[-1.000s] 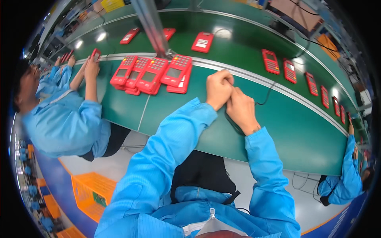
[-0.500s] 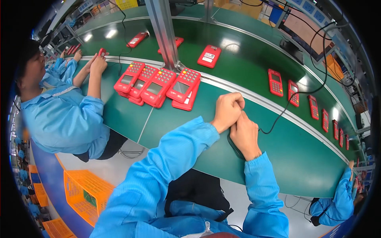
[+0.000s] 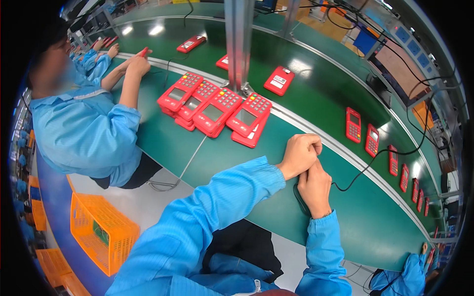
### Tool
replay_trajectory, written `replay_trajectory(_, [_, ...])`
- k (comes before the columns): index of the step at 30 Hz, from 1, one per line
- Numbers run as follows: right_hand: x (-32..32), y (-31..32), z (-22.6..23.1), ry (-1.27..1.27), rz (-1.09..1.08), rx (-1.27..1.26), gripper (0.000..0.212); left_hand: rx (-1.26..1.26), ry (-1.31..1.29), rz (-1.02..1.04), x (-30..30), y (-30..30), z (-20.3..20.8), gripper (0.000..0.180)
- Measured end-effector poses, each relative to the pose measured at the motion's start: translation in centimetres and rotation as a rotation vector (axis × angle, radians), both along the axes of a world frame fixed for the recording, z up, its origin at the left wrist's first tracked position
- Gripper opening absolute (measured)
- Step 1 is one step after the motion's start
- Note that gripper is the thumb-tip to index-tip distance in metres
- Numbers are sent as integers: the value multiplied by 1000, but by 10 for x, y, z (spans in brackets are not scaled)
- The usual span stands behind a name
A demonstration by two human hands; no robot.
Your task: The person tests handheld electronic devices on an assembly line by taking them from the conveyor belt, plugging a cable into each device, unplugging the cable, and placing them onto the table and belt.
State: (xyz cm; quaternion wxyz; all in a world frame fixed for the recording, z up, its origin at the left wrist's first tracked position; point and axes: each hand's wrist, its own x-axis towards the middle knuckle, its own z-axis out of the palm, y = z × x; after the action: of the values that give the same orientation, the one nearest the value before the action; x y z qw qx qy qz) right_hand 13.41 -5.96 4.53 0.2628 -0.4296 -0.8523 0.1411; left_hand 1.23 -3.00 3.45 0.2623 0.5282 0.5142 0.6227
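1. Hands, one pair, bare. Our left hand (image 3: 300, 155) sits to the right of the metal post (image 3: 238, 44) and nearer us, fingers curled; our right hand (image 3: 316, 187) lies just below it, the two touching. We cannot tell whether either is closed on anything, since the fingers hide what is between them.

2. Cable, black, one. It emerges beside our right hand, right of the post, and runs farther right in a slack curve (image 3: 368, 169); a dark loop (image 3: 299, 200) shows by the right wrist. Thin, round, smooth and pliant, by our judgement.

3. Handling note. We judge it best to brace one hand against the other, work with the fingertips, and leave slack in the cable so that nothing tugs.

4. Handsets, red, keypad type, an overlapping group (image 3: 216, 113) before the post and to its left. Hard, plastic-looking shells, rounded corners, grey screens.

5. Worktop, green (image 3: 380, 222), on the near side of the post: flat, smooth, with a soft sheen.

6. Sleeves, blue (image 3: 232, 195), nearer us than the post: finely ribbed cloth, creased.
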Motion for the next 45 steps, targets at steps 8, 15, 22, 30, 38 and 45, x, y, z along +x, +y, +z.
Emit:
replay_trajectory(8, [6, 4, 2, -14, -9, 13, 15, -56, -7, 1, 7, 1, 5, 12])
replay_trajectory(15, [0, 0, 2, 8, -1, 38, 8, -79, 0, -23, 2, 1, 1, 15])
replay_trajectory(22, [-1, -7, 10, 36, -41, 84, 12, 75, 84, -18, -13, -10, 34, 20])
replay_trajectory(30, [16, -50, 118, 484, -154, 409, 48, 720, 141, 229, -55, -110, 150, 31])
replay_trajectory(38, [30, -73, 174, 1034, -169, 521, 52, 878, 127, -27, -57, -150, 189, 49])
replay_trajectory(45, [90, -57, 150, 1039, -184, 489, 48, 787, 138, 14, -41, -148, 165, 46])
